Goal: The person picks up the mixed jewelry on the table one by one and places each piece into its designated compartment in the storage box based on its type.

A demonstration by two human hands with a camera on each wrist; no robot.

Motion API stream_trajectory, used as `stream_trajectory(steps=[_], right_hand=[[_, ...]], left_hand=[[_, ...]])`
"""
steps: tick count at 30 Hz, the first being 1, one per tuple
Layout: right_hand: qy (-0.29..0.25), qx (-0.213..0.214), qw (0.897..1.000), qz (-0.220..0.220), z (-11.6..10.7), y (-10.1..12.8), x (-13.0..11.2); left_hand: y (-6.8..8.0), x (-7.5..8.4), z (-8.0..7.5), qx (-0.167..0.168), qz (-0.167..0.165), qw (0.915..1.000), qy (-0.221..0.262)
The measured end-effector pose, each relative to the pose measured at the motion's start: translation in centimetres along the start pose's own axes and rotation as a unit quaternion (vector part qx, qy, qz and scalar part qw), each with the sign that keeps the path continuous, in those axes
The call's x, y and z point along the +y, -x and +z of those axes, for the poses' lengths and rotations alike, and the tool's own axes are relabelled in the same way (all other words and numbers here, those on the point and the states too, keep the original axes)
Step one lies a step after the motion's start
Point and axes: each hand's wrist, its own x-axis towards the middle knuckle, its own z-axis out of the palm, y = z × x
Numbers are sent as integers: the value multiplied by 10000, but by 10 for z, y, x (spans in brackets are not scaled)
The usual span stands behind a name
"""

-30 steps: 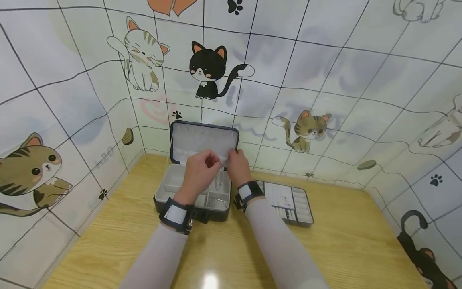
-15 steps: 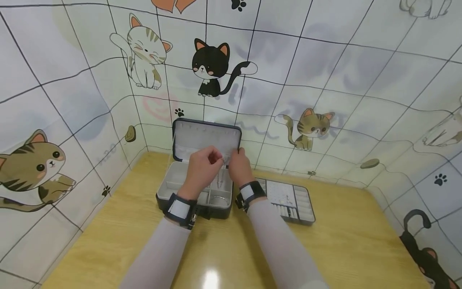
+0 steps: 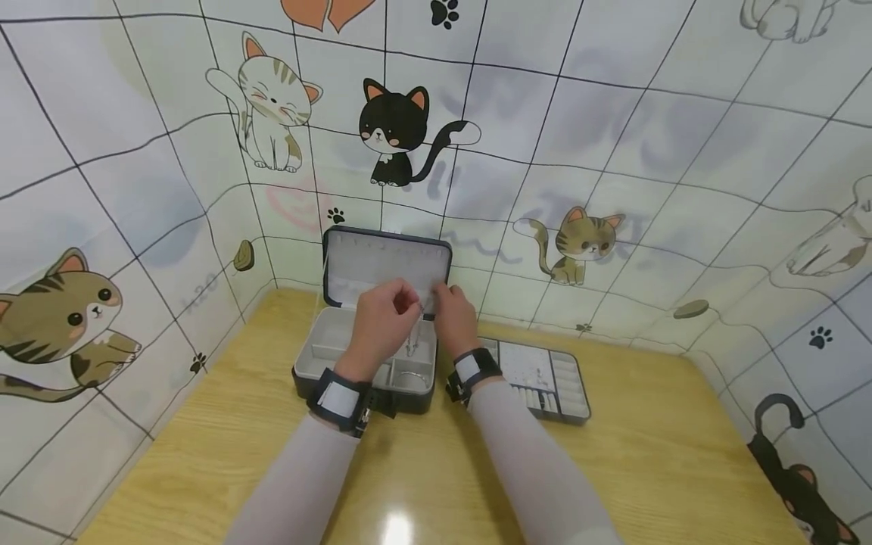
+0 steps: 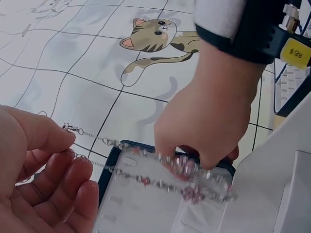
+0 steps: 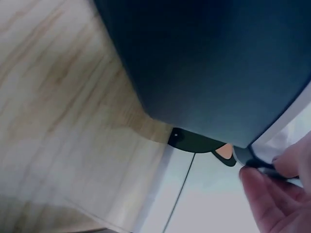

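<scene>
A dark jewelry box (image 3: 402,403) with a light grey lining stands with its lid (image 3: 381,265) raised. My left hand (image 3: 383,327) is above the compartments. Its thumb and fingers pinch both ends of a bracelet (image 4: 192,194) with silver and pink beads, and the beaded loop hangs free inside the box's outline in the head view. My right hand (image 3: 455,321) is at the lid's right edge, low near the hinge side. In the right wrist view, the thumb and fingers (image 5: 260,191) pinch the lid's dark rim.
A compartmented jewelry tray (image 3: 572,386) lies on the wooden table (image 3: 654,454) to the right of the box, with small jewelry in it. A silver bangle (image 3: 412,381) sits in the box's front right compartment. A cat-patterned wall covering (image 3: 504,189) rises close behind the box.
The right fingers have shifted slightly lower on the lid's edge. The bracelet sways a little below the left fingers. The left hand has hardly moved, and the lid still stands raised.
</scene>
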Motion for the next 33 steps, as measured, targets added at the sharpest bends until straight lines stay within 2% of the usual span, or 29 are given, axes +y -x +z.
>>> stream_trajectory(steps=[6, 11, 16, 25, 33], right_hand=[[475, -289, 9984, 106, -2, 0, -14], [462, -418, 9980, 68, -1, -3, -18], [456, -614, 9969, 197, 5, -5, -16], [119, -708, 9970, 281, 4, -6, -18], [-83, -805, 9964, 264, 2, 4, -18]], left_hand=[[3, -1, -1, 17, 65, 10000, -45], [2, 0, -3, 58, 71, 9999, -132], [0, -2, -5, 32, -61, 9999, -143], [-18, -9, -8, 316, -538, 9980, -27], [-37, -11, 3, 355, -858, 9956, -102]])
